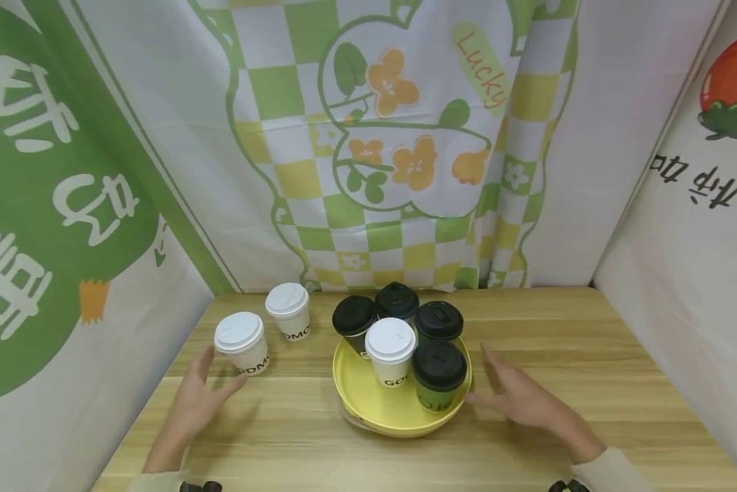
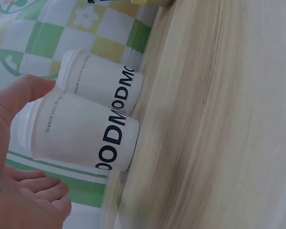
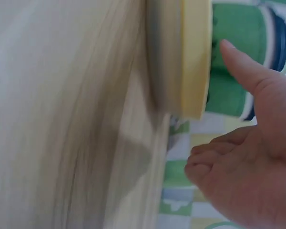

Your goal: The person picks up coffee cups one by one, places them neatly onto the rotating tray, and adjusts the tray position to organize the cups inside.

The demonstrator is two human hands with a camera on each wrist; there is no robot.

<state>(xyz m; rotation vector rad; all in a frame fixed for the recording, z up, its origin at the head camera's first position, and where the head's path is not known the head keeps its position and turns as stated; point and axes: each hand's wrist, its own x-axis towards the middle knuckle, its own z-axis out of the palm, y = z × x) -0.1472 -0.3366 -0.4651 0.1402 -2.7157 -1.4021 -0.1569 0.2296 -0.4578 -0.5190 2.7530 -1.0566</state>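
Note:
A round yellow tray (image 1: 359, 402) sits mid-table and carries a white lidded paper cup (image 1: 391, 352) and several green cups with black lids, the nearest one (image 1: 439, 375) at the front right. Two more white lidded cups stand left of the tray: the near one (image 1: 241, 342) and the far one (image 1: 289, 311). My left hand (image 1: 197, 400) hovers open just in front of the near white cup (image 2: 81, 136), not touching it. My right hand (image 1: 522, 396) is open beside the tray's right rim (image 3: 196, 57), thumb toward the green cup (image 3: 231, 90).
The wooden table (image 1: 590, 355) is boxed in by hanging cloth banners at the back (image 1: 405, 137), left and right. Bare tabletop lies in front of the tray and to its right.

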